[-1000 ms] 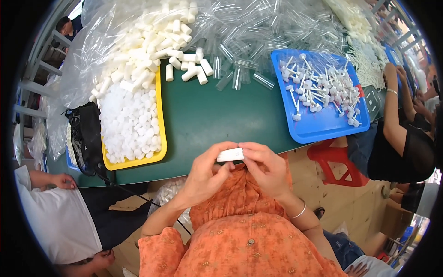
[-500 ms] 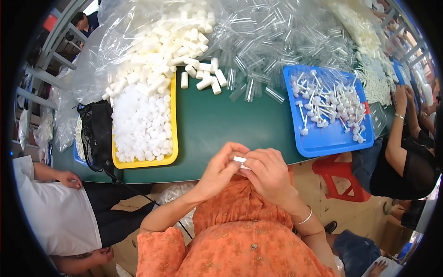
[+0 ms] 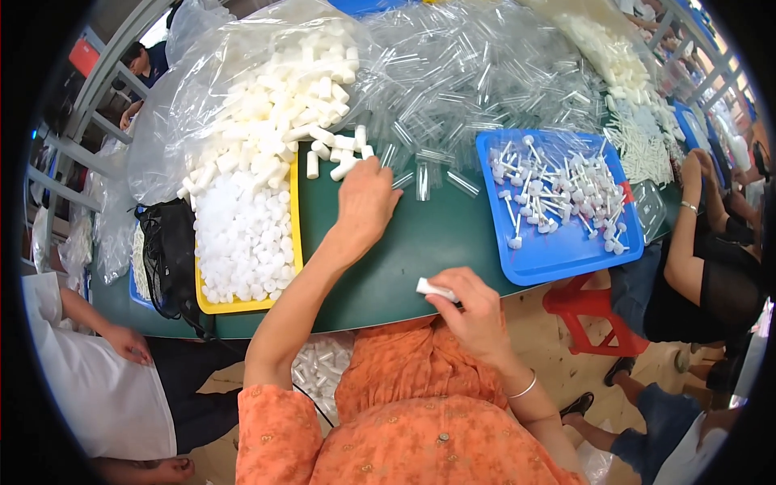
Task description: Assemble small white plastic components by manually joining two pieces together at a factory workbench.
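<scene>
Green table (image 3: 404, 255); right fingers (image 3: 462, 280) hold cylinder (image 3: 428, 288).

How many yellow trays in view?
1 clearly: the yellow tray on the table, left of the left hand. The yellow sliver at the top edge is unclear; others may be hidden.

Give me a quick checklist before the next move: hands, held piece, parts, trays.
1. Right hand gripping the white piece: ok, pinched between thumb and fingers.
2. Both hands on that piece: not ok, the left hand is away from it, reaching forward.
3. Left hand holding something: cannot tell, its fingertips are hidden.
4. Parts near the left hand: ok, loose white cylinders and clear tubes lie close by.
5. Yellow tray stocked: ok, full of small white pieces.
6. Blue tray free of both hands: ok.
</scene>
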Demonstrator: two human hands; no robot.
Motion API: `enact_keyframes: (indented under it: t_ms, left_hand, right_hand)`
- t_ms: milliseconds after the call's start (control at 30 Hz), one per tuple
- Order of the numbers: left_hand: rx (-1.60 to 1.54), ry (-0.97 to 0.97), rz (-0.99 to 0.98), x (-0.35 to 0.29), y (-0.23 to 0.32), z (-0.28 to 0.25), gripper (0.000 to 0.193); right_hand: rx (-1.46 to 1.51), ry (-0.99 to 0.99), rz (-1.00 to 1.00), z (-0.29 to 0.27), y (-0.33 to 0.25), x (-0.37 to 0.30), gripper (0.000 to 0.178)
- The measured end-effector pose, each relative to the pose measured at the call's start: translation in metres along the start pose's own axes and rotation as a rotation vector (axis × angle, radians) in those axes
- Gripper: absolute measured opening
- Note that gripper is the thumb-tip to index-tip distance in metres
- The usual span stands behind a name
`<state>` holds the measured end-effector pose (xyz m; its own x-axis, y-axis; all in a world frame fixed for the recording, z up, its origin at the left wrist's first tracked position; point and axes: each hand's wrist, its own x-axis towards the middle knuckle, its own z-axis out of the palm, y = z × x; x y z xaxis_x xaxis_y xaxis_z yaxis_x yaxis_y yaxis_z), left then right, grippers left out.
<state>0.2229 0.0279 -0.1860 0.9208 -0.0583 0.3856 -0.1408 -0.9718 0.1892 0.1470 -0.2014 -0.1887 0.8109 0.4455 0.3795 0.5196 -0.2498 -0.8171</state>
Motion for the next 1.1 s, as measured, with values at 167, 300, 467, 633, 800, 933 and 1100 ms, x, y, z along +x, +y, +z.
enact_keyframes:
  t_ms: [167,300,467,633,800,933,1100]
  left_hand:
    - [-0.802,-0.278,-0.245,-0.059,0.017,-0.045,0.027]
    - [-1.328,-0.615,-0.283,-0.091,0.043,-0.066,0.043]
    - [-1.317,-0.655,-0.371,-0.106,0.046,-0.068,0.033]
    - [-1.328,-0.616,-0.379,-0.118,0.049,-0.063,0.032]
    - [-1.149,-0.582,-0.268,-0.116,0.058,-0.078,0.029]
    - [-1.084,-0.583,-0.244,-0.121,0.051,-0.074,0.025]
    - [-1.087,-0.572,-0.261,-0.127,0.050,-0.082,0.023]
  right_hand:
    - [0.250,0.063,0.052,-0.024,0.003,0.011,0.022]
    - [0.445,-0.041,0.154,-0.021,0.001,0.012,0.021]
    - [0.460,-0.114,0.180,-0.018,0.000,0.002,0.020]
    - [0.296,-0.156,0.141,-0.018,-0.007,-0.005,0.020]
    - [-0.003,-0.224,-0.133,-0.020,-0.012,-0.003,0.021]
    - [0.045,-0.300,-0.133,-0.022,-0.022,0.007,0.025]
    - [0.240,-0.342,0.135,-0.038,-0.012,0.000,0.025]
